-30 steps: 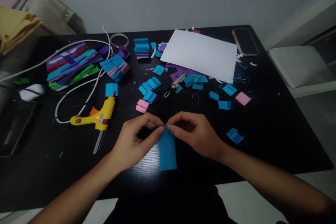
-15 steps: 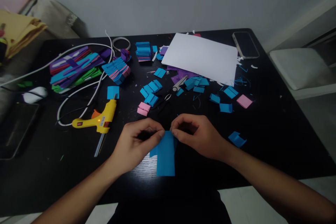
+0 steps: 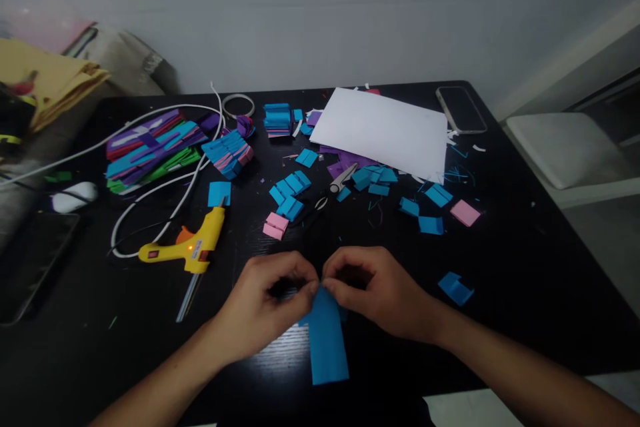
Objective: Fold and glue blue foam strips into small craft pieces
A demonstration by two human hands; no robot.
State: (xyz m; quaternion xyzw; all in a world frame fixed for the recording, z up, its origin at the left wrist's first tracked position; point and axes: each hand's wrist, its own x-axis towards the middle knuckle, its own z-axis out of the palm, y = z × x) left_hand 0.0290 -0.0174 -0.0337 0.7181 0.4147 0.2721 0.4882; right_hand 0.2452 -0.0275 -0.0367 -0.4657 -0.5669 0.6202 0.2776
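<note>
Both hands meet near the front of the black table, pinching the top end of a blue paper strip (image 3: pixel 327 340). My left hand (image 3: pixel 270 300) has thumb and forefinger closed on the strip's upper left corner. Opposite it, my right hand (image 3: pixel 380 293) pinches the upper right corner, fingertips nearly touching the left ones. The strip's long part hangs toward me. Another bit of blue paper shows behind it, mostly hidden. Beyond the hands lie a folded pink paper piece (image 3: pixel 275 225) and several folded blue paper pieces (image 3: pixel 290 187).
A yellow glue gun (image 3: pixel 207 240), its light lit, lies left on the table (image 3: pixel 150 360) with a looping white cable (image 3: pixel 118 213). Scissors (image 3: pixel 343 178), a white sheet (image 3: pixel 380 127), a phone (image 3: pixel 461 109) and bundled paper strips (image 3: pixel 155 147) lie farther back. Blue pieces (image 3: pixel 455 288) are scattered right.
My hands and the blue strip sit lower in view, as the whole scene has shifted down. The fingertips have come closer together, and the strip's lower end now slants to the right.
</note>
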